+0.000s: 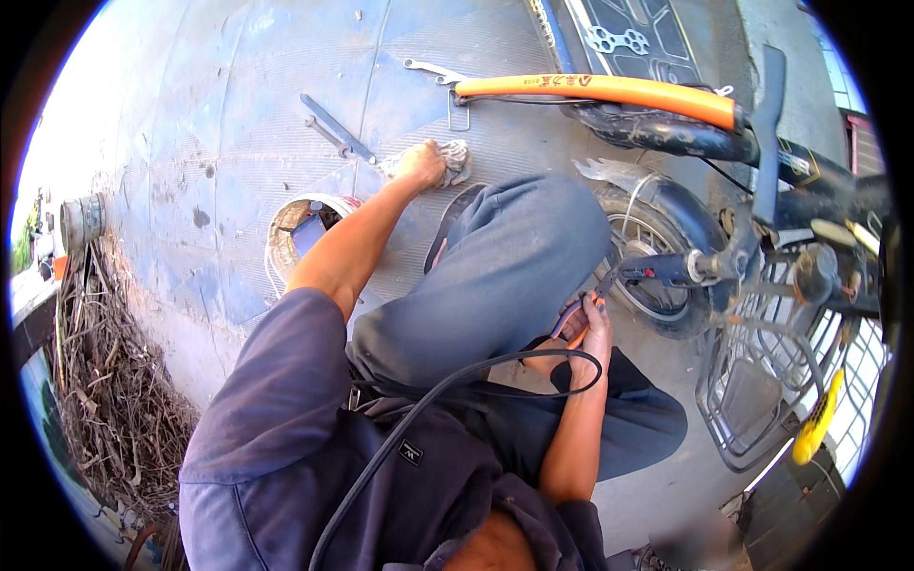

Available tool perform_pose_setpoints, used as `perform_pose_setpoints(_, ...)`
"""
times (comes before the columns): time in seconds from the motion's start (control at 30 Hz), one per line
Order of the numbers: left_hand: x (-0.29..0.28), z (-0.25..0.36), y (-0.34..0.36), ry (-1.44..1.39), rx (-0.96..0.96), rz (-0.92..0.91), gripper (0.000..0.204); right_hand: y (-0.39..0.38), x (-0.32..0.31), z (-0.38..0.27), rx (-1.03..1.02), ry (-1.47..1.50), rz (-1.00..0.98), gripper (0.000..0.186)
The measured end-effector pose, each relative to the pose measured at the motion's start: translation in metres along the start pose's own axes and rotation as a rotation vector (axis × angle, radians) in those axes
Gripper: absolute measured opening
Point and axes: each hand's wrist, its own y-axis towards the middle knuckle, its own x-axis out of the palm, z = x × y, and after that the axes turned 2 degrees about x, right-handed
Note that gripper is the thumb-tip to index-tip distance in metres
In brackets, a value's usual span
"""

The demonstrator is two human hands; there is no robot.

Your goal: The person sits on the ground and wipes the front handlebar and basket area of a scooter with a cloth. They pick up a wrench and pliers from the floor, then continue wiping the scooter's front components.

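Note:
My left hand point(422, 166) is closed around a crumpled greyish rag point(456, 162) resting against the floor. My right hand point(593, 328), beside my bent right leg, grips pliers point(569, 315) with orange and blue handles. The pliers' jaws point up toward a wheel point(657, 228) with a black tyre and a dark mudguard. Whether the jaws touch anything there I cannot tell. By my left forearm stands a white bucket point(347, 203) with a blue item and other things inside. Just past the rag lie a long flat bar point(333, 126) and an open-ended wrench point(328, 139).
An orange floor pump point(619, 90) with a black handle point(769, 133) stretches across the top right. Near its foot lies a combination wrench point(433, 69); a multi-hole spanner point(617, 40) rests on a black footboard. A wire basket point(724, 381) is at right, a stick pile point(109, 400) at left.

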Motion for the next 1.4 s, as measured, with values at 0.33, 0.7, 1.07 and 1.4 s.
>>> perform_pose_setpoints(0.33, -0.006, -0.013, 0.064, 0.109, 0.174, -0.183, 0.049, 0.026, -0.004, 0.025, 0.092, -0.086, 0.143, 0.01)
perform_pose_setpoints(0.7, -0.065, 0.013, 0.191, 0.442, 0.462, 0.31, 0.033, 0.029, 0.018, 0.019, 0.125, -0.143, 0.173, 0.008)
perform_pose_setpoints(1.07, -0.057, 0.032, 0.248, 0.684, 0.627, 0.036, 0.022, 0.033, 0.023, 0.019, 0.227, -0.029, 0.225, 0.019)
perform_pose_setpoints(1.4, -0.067, 0.036, 0.251, 0.595, 0.43, -0.093, 0.037, 0.036, 0.014, 0.026, 0.252, 0.021, 0.19, 0.02)
